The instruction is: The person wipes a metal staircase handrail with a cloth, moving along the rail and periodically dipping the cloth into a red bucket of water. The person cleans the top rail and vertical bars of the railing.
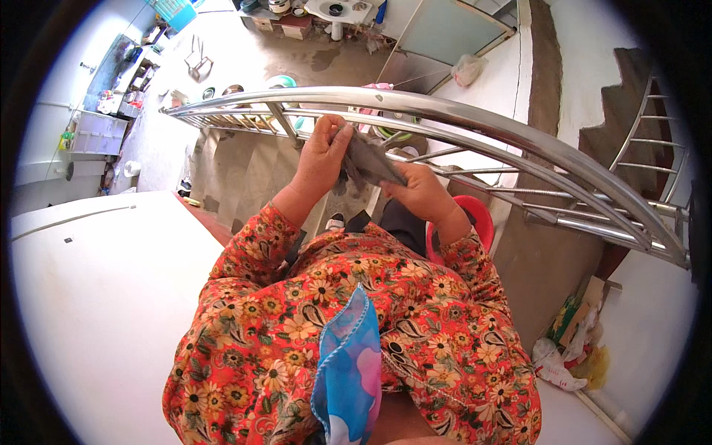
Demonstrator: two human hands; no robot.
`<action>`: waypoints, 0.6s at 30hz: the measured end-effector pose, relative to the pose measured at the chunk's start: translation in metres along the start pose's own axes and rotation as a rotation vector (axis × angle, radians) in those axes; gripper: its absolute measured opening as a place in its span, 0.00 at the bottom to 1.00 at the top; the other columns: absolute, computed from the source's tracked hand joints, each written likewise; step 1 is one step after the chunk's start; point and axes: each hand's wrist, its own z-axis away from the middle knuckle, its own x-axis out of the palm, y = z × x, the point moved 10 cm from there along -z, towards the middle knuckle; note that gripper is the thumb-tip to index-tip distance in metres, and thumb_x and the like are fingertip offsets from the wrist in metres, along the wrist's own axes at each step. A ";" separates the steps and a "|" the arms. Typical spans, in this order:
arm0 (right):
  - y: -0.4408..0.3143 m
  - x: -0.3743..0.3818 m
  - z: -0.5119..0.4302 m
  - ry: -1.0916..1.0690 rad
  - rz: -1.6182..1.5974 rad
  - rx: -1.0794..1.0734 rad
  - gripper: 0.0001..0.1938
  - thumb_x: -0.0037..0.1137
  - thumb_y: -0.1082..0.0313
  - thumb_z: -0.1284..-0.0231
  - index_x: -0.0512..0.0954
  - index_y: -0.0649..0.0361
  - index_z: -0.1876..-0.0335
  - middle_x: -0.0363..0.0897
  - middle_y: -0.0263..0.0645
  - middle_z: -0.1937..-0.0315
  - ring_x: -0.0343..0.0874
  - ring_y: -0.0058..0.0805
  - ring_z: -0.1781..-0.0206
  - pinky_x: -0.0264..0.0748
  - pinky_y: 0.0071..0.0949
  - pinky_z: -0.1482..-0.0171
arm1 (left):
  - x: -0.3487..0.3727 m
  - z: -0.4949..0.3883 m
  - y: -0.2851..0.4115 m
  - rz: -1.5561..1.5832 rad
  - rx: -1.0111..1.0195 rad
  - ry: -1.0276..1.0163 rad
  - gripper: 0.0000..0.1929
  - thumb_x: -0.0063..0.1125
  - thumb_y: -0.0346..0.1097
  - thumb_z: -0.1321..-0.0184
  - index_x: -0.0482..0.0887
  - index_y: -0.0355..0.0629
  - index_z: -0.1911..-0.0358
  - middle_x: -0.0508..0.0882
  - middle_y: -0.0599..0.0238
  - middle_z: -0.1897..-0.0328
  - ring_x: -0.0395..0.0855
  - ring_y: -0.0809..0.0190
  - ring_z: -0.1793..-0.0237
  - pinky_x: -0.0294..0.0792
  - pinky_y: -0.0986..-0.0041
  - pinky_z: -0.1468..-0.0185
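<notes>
Between my two hands a grey cloth [371,158] is stretched at a slant, with its lower edge hanging loose. My left hand [322,147] pinches the upper left end between thumb and fingers. The lower right end is gripped by my right hand [420,192]. Both hands are on my side of the stainless steel handrail [434,104], just below it in the view; whether the cloth touches the metal I cannot tell. Beyond my right forearm a red plastic bucket [479,219] is partly hidden by the sleeve.
Stair steps [250,167] descend under the railing. At the left is a white wall [111,267]. Plastic bags [556,364] and cardboard lie at the lower right. Down on the floor below are a metal chair frame [197,61], basins [282,82] and a white washbasin [334,12].
</notes>
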 end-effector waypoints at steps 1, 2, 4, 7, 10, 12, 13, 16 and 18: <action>0.000 -0.015 -0.001 0.124 -0.144 0.040 0.15 0.57 0.68 0.34 0.78 0.62 0.45 0.83 0.31 0.65 0.79 0.18 0.60 0.75 0.22 0.52 | -0.005 -0.002 -0.001 -0.051 0.009 0.010 0.06 0.50 0.34 0.26 0.72 0.43 0.53 0.78 0.73 0.63 0.72 0.75 0.62 0.67 0.81 0.58; -0.003 -0.029 0.000 0.210 -0.311 0.033 0.15 0.56 0.69 0.34 0.78 0.62 0.44 0.83 0.31 0.64 0.79 0.18 0.59 0.74 0.21 0.52 | -0.008 -0.006 0.002 0.009 0.047 0.010 0.06 0.51 0.33 0.27 0.72 0.43 0.51 0.79 0.71 0.61 0.74 0.74 0.60 0.68 0.80 0.56; -0.012 -0.047 -0.001 0.304 -0.570 -0.037 0.16 0.53 0.73 0.34 0.77 0.64 0.42 0.83 0.32 0.58 0.79 0.17 0.55 0.74 0.20 0.49 | -0.017 -0.009 0.010 0.135 0.159 0.000 0.09 0.52 0.31 0.28 0.72 0.44 0.48 0.81 0.67 0.55 0.76 0.73 0.56 0.70 0.80 0.52; -0.034 -0.055 -0.008 0.278 -0.189 -0.166 0.16 0.55 0.73 0.38 0.78 0.65 0.44 0.76 0.33 0.47 0.75 0.20 0.48 0.72 0.21 0.45 | -0.022 -0.007 0.001 0.131 0.078 -0.065 0.17 0.54 0.32 0.30 0.69 0.45 0.40 0.79 0.64 0.41 0.75 0.68 0.44 0.68 0.75 0.43; -0.016 -0.023 -0.016 0.122 -0.375 -0.013 0.12 0.56 0.72 0.39 0.79 0.64 0.50 0.77 0.28 0.56 0.73 0.16 0.56 0.72 0.19 0.52 | 0.011 0.019 -0.024 -0.207 -0.091 -0.385 0.44 0.72 0.33 0.47 0.58 0.46 0.27 0.68 0.61 0.29 0.66 0.56 0.30 0.60 0.59 0.29; -0.019 -0.006 -0.021 0.066 -0.410 -0.008 0.10 0.56 0.72 0.38 0.79 0.63 0.53 0.78 0.25 0.62 0.73 0.14 0.59 0.72 0.18 0.56 | 0.031 0.032 -0.019 -0.396 0.095 -0.452 0.44 0.76 0.38 0.54 0.66 0.45 0.31 0.69 0.48 0.30 0.67 0.49 0.30 0.61 0.60 0.29; -0.029 0.000 -0.022 0.052 -0.450 -0.069 0.09 0.56 0.71 0.38 0.79 0.62 0.53 0.78 0.24 0.64 0.73 0.13 0.61 0.71 0.18 0.57 | 0.033 0.036 -0.021 -0.444 0.130 -0.400 0.34 0.70 0.36 0.48 0.71 0.43 0.35 0.75 0.45 0.38 0.74 0.46 0.36 0.66 0.60 0.33; -0.053 -0.015 -0.022 0.189 -0.212 -0.124 0.07 0.57 0.71 0.38 0.78 0.62 0.57 0.78 0.28 0.64 0.72 0.15 0.61 0.72 0.20 0.58 | 0.030 0.034 -0.054 -0.352 -0.062 -0.303 0.20 0.57 0.32 0.38 0.76 0.40 0.42 0.82 0.51 0.50 0.81 0.51 0.49 0.72 0.65 0.41; -0.068 -0.024 -0.017 0.201 -0.184 -0.120 0.10 0.62 0.67 0.40 0.76 0.64 0.60 0.79 0.37 0.63 0.76 0.23 0.60 0.73 0.26 0.56 | 0.022 0.032 -0.069 -0.286 -0.131 -0.263 0.17 0.49 0.29 0.33 0.74 0.39 0.42 0.83 0.62 0.54 0.82 0.60 0.52 0.76 0.69 0.46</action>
